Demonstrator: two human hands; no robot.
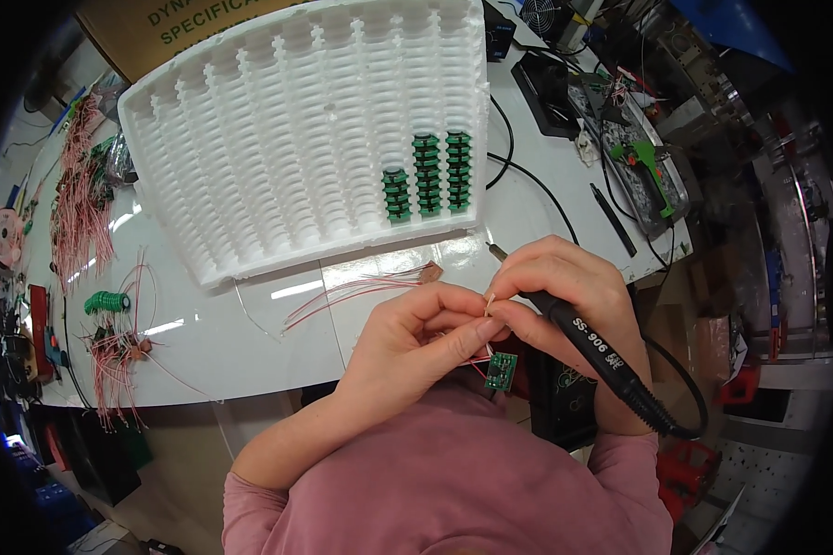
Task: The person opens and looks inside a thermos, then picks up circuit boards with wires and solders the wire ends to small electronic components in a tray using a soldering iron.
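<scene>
Boards point(428, 176) in tray point(278, 120), behind hands point(491, 314)

White ribbed foam tray point(278, 139) at upper centre; green circuit boards point(428, 176) slotted in it; pink-red wires point(81, 199) at left; black soldering iron point(592, 347); pink sleeves point(453, 481) below.

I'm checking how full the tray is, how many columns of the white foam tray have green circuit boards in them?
3. In the white foam tray, the green board stacks sit side by side at its lower right: a short column, a taller one, and the rightmost. The other slots look empty.
</scene>
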